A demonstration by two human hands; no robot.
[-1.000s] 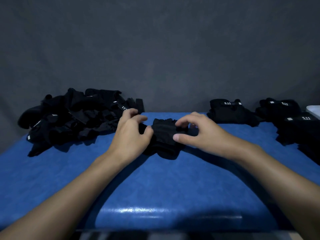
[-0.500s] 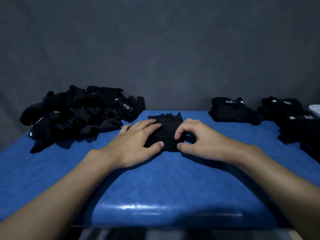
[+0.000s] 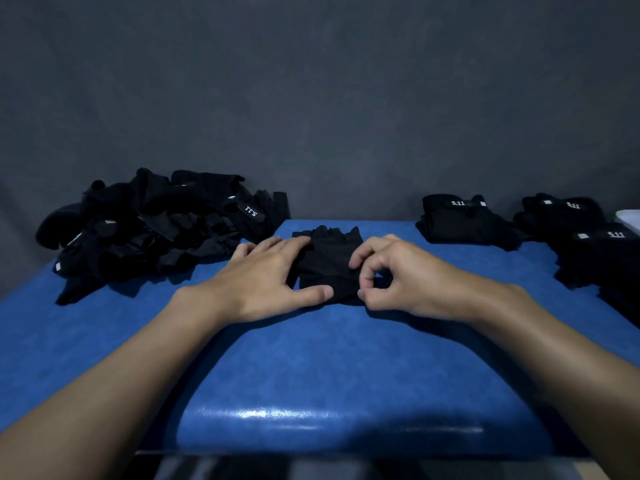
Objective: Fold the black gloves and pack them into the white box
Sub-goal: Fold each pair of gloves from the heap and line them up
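A black glove (image 3: 329, 263) lies flat in the middle of the blue table (image 3: 311, 358), fingers pointing away from me. My left hand (image 3: 266, 277) rests flat on its left side, fingers spread, thumb along its near edge. My right hand (image 3: 391, 275) pinches the glove's right edge between thumb and curled fingers. A loose pile of black gloves (image 3: 156, 226) sits at the far left. Folded glove bundles (image 3: 464, 220) lie at the far right. A corner of the white box (image 3: 630, 218) shows at the right edge.
More folded black gloves (image 3: 595, 247) with white 5.11 labels fill the right side up to the frame edge. A dark grey backdrop (image 3: 311, 98) stands right behind the table. The table's near edge is glossy and rounded.
The glove went from lifted and bunched between both hands to lying flat on the table. My left hand flattened onto it; my right hand moved to pinch its right edge.
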